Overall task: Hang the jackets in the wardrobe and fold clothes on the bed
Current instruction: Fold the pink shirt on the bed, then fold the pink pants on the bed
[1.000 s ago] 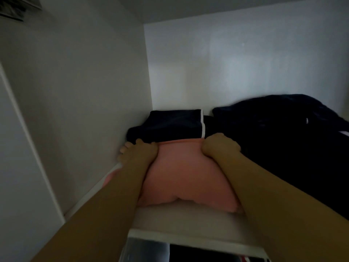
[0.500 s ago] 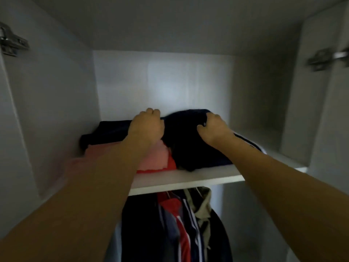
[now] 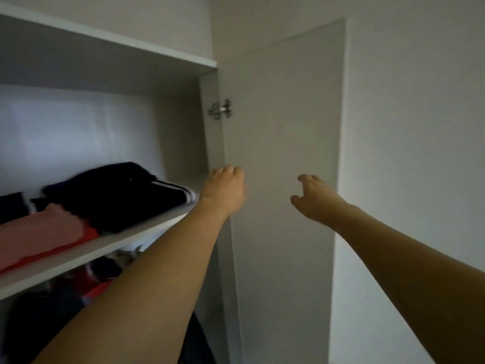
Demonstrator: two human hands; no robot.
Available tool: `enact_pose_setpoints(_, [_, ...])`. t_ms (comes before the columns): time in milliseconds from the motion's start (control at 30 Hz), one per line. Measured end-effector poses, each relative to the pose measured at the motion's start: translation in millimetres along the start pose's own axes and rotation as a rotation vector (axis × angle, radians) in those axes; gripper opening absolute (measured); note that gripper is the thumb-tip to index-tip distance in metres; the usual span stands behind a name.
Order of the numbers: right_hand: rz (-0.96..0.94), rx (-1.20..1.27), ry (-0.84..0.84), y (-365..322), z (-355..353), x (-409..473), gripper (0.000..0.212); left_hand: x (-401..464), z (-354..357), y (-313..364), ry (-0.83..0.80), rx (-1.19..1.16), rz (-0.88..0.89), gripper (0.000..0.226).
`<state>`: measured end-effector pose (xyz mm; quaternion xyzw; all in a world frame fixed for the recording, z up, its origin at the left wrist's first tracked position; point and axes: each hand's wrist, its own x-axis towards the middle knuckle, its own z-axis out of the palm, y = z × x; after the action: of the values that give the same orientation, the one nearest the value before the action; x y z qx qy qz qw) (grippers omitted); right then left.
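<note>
Folded dark clothes (image 3: pixel 118 195) and a pink garment (image 3: pixel 44 232) lie on the wardrobe shelf (image 3: pixel 110 245). Right of the shelf, the left hand (image 3: pixel 224 190), fingers loosely curled, and right hand (image 3: pixel 313 198), fingers apart, hold nothing, before the open door (image 3: pixel 283 114).

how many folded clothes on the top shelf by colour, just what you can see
dark navy: 2, the striped bundle and a piece at the left edge
pink: 1
red-orange: 1, a sliver under the pink one
total: 4 visible; the shelf runs out of view on the left
</note>
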<state>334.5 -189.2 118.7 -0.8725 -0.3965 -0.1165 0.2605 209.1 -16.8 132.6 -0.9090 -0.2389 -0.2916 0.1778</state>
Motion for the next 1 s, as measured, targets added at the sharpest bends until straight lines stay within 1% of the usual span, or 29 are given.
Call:
enact_pose_setpoints(167, [0.165, -0.085, 0.09, 123.3, -91.9, -110.3, 0.048, -12.5, -37.8, 167.2, 0.023, -0.145, 0.194, 0.034])
enact_pose_setpoints(333, [0.328, -0.203, 0.122, 243.3, -187.8, -242.2, 0.058, -56.0, -89.7, 351.0, 0.038, -0.335, 0.371, 0.036])
enact_pose_setpoints(467, [0.474, -0.255, 0.132, 328.8, -251.9, -342.4, 0.06, -100.1, -133.0, 488.3, 0.015, -0.434, 0.496, 0.039])
enact_pose_setpoints(600, [0.609, -0.258, 0.117, 398.0, -301.6, -426.9, 0.061, -134.1, -165.0, 604.4, -0.028, -0.504, 0.604, 0.04])
enact_pose_setpoints(667, [0.667, -0.263, 0.154, 431.2, -324.1, -464.0, 0.061, -147.8, -177.1, 660.6, -0.059, -0.564, 0.632, 0.04])
enact_pose_setpoints(733, [0.737, -0.253, 0.194, 464.6, -343.4, -505.9, 0.061, -163.8, -188.6, 718.7, -0.086, -0.605, 0.703, 0.04])
enact_pose_setpoints(867, [0.897, -0.256, 0.198, 528.3, -383.9, -605.2, 0.061, -215.7, -222.3, 827.4, -0.12, -0.658, 0.83, 0.041])
enact_pose_setpoints(1000, [0.982, -0.239, 0.242, 586.5, -435.1, -704.3, 0.064, -273.1, -272.2, 930.7, -0.1, -0.683, 0.928, 0.041])
